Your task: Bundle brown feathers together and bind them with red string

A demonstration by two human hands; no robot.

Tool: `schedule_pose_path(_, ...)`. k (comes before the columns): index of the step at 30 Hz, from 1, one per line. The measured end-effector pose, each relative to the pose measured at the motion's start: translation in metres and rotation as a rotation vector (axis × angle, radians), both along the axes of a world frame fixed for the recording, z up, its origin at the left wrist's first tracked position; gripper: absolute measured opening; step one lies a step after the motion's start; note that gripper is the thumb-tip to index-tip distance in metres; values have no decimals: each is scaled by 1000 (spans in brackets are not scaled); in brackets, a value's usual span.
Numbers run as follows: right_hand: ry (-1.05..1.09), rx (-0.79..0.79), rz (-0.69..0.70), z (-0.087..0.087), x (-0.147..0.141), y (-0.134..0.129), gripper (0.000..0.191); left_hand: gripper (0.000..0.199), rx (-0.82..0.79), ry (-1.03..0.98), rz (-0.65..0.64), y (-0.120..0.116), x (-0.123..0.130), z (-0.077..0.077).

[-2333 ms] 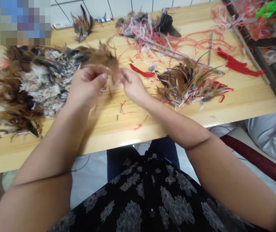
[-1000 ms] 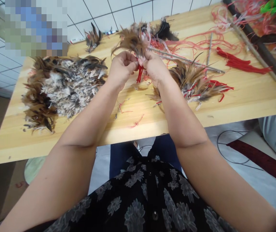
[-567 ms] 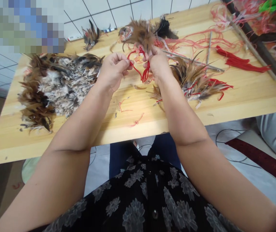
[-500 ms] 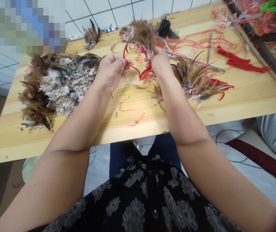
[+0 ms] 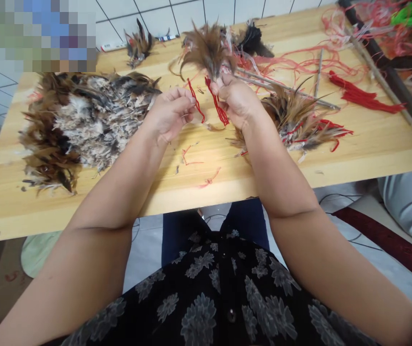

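You hold a brown feather bundle (image 5: 209, 45) in your right hand (image 5: 237, 96) and a length of red cord (image 5: 200, 113) in your left hand (image 5: 174, 109), above the wooden table (image 5: 227, 178).
Your left thumb and forefinger pinch the cord; your right fingers curl closed around the bundle's pale base, with more red strands (image 5: 222, 115) hanging beneath. Gripping the base seems meant to leave the tips fanning freely toward the back edge; the gap between your hands probably keeps the cord apart from the other strands. Toward the left edge lies a large feather pile (image 5: 98, 127), mostly brown tips outward, perhaps for easy sorting. Beside your right forearm, near the front edge, lie red-threaded feathers (image 5: 287, 117); spare red cords (image 5: 368, 98) lie toward the right edge, likely to avoid tangling.
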State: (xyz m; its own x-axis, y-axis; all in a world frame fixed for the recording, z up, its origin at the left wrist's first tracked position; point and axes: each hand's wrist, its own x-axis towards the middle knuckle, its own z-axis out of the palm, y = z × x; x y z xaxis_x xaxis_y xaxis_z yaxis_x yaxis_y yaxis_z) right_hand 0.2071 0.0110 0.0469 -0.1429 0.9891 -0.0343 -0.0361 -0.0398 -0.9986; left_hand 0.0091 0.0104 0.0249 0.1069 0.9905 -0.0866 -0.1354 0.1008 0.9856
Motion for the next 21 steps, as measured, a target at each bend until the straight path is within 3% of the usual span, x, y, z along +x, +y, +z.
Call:
schedule_pose_path(3, 74, 47, 104, 3, 4, -7, 23, 28, 35, -33, -2, -2, 9, -6)
schedule_pose_path(8, -73, 57, 38, 0, -1, -6, 30, 30, 101, -8, 39, 1, 14, -16)
schedule_pose_path(15, 15, 59, 139, -2, -6, -12, 29, 33, 70, -32, 2, -9, 21, -11)
schedule_pose_path(21, -154, 127, 30, -14, -9, -2, 28, 36, 29, -11, 0, -17, 32, -10)
